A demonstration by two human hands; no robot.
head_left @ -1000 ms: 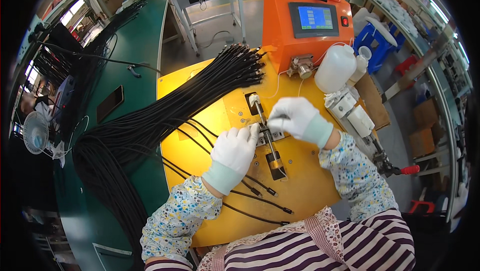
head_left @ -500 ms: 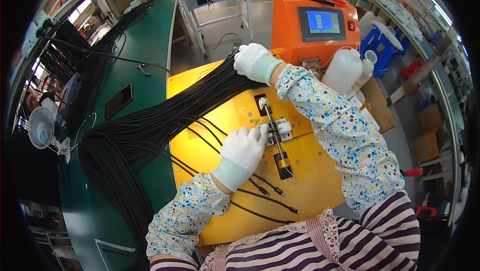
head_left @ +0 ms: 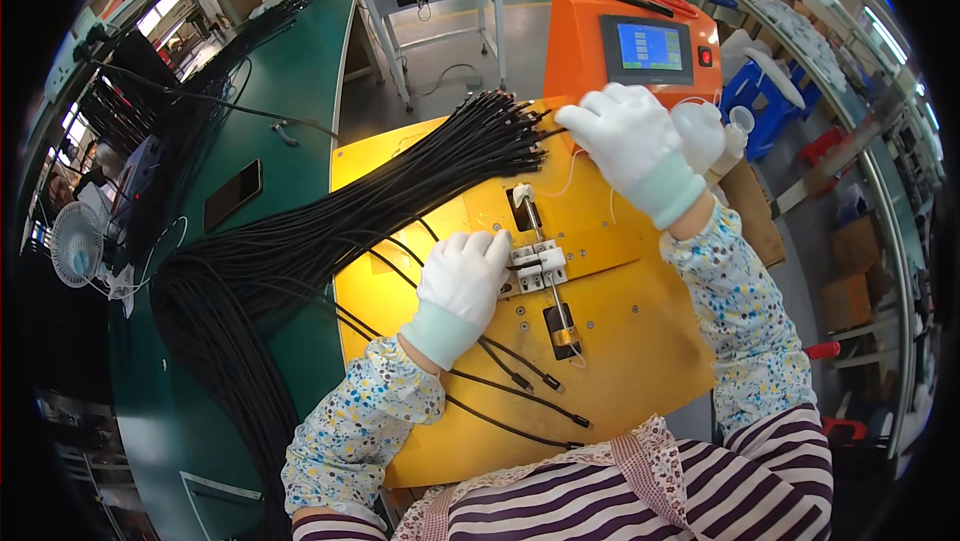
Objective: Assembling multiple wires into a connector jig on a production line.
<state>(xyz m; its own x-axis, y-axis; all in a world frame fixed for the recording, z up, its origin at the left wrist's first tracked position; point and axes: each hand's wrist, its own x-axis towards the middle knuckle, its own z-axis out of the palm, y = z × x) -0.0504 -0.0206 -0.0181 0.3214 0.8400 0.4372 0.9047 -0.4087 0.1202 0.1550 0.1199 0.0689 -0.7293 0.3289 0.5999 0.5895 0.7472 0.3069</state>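
- Left hand (head_left: 458, 286), centre: fingers bent beside the metal fixture (head_left: 541, 266); we can't tell if gripping.
- Right hand (head_left: 632, 146), right of centre: we see it pinching one black cable (head_left: 553, 132) near its end.
- Cable bundle (head_left: 400, 179), left to upper middle, over yellow surface (head_left: 630, 356); strands likely light, bendy; we'd grasp behind tips.
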